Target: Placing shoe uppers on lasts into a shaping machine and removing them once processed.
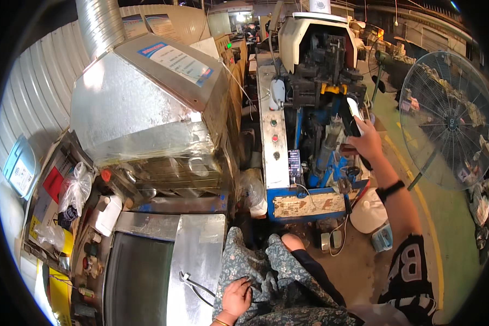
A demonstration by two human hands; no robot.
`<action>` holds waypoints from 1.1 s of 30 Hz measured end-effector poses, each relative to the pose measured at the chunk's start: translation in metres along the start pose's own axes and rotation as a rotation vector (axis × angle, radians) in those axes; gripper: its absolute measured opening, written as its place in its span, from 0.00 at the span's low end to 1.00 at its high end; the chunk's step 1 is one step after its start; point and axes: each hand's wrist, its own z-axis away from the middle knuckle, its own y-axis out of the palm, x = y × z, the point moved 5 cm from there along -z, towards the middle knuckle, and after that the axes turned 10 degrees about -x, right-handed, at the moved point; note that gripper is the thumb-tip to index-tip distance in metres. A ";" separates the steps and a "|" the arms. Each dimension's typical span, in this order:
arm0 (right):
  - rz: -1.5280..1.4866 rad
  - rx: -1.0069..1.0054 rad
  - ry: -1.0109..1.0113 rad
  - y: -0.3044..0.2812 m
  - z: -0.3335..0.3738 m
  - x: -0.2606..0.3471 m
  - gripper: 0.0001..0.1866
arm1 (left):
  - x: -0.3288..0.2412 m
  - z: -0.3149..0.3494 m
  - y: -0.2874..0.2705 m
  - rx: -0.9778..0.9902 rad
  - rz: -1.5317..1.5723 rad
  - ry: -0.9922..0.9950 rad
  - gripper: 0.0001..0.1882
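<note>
Some yellow-edged floor [392, 124] shows between right hand [367, 143] and fan [451, 121].

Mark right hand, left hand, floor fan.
Right hand [368, 142]: head view, back of the hand.
Left hand [237, 298]: head view, back of the hand.
Floor fan [451, 120]: head view, centre hub.

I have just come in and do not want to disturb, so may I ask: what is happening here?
The person's right hand holds a dark, elongated thing with a white part at the machine's right side; I cannot tell exactly what it is. The left hand rests on the patterned cloth over the lap. A two-handled metal tool lies on the metal surface to the left.
</note>
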 end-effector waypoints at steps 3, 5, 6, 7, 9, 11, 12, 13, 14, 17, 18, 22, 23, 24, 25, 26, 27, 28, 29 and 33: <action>0.336 -0.020 -0.011 0.011 -0.045 -0.009 0.41 | -0.003 -0.005 0.005 -0.016 -0.067 -0.029 0.10; 0.438 0.134 0.093 0.027 -0.057 -0.014 0.40 | -0.006 -0.009 0.004 -0.046 -0.064 -0.046 0.10; 0.382 0.179 0.176 0.032 -0.059 -0.017 0.40 | -0.008 -0.008 0.006 -0.006 -0.043 -0.067 0.13; 0.336 0.185 0.198 0.038 -0.061 -0.017 0.41 | -0.009 -0.010 0.006 -0.011 -0.051 -0.061 0.13; 0.429 0.131 0.076 0.039 -0.068 -0.013 0.42 | -0.014 -0.010 0.006 -0.021 -0.065 -0.057 0.12; 0.417 0.167 0.048 0.038 -0.075 -0.013 0.42 | -0.019 -0.010 0.008 -0.021 -0.095 -0.041 0.12; 0.392 0.168 0.024 0.036 -0.078 -0.012 0.42 | -0.020 -0.011 0.009 -0.026 -0.114 -0.037 0.12; 0.378 0.180 0.029 0.034 -0.079 -0.011 0.42 | -0.021 -0.012 0.009 -0.035 -0.133 -0.034 0.12; 0.413 0.246 0.007 0.035 -0.077 -0.009 0.42 | -0.021 -0.014 0.012 -0.021 -0.127 -0.047 0.11; 0.618 0.323 -0.021 0.041 -0.066 -0.001 0.39 | -0.021 -0.021 0.016 -0.023 -0.128 -0.046 0.11; 0.633 0.315 0.000 0.044 -0.061 0.001 0.40 | -0.022 -0.024 0.018 -0.020 -0.166 -0.016 0.10; 0.643 0.317 -0.026 0.056 -0.045 0.000 0.44 | -0.025 -0.033 0.027 0.044 -0.339 0.041 0.10; 0.623 0.277 -0.056 0.057 -0.043 -0.002 0.44 | -0.026 -0.033 0.029 0.048 -0.353 0.042 0.10; 0.599 0.265 -0.060 0.056 -0.042 -0.006 0.44 | -0.027 -0.032 0.029 0.027 -0.353 0.029 0.10; 0.572 0.212 -0.080 0.054 -0.042 -0.008 0.44 | -0.028 -0.030 0.029 0.028 -0.359 0.030 0.10; 0.516 0.181 -0.073 0.052 -0.042 -0.011 0.44 | -0.030 -0.029 0.029 0.032 -0.367 0.031 0.10; 0.499 0.143 -0.088 0.051 -0.043 -0.013 0.42 | -0.031 -0.027 0.029 0.050 -0.379 0.029 0.10; 0.479 0.135 -0.093 0.051 -0.043 -0.015 0.41 | -0.032 -0.027 0.029 0.031 -0.363 0.031 0.10; 0.456 0.137 -0.089 0.052 -0.044 -0.017 0.40 | -0.033 -0.027 0.029 0.022 -0.351 0.015 0.10; 0.520 0.107 -0.082 0.062 -0.057 -0.017 0.39 | -0.031 -0.032 0.038 0.062 -0.405 0.035 0.10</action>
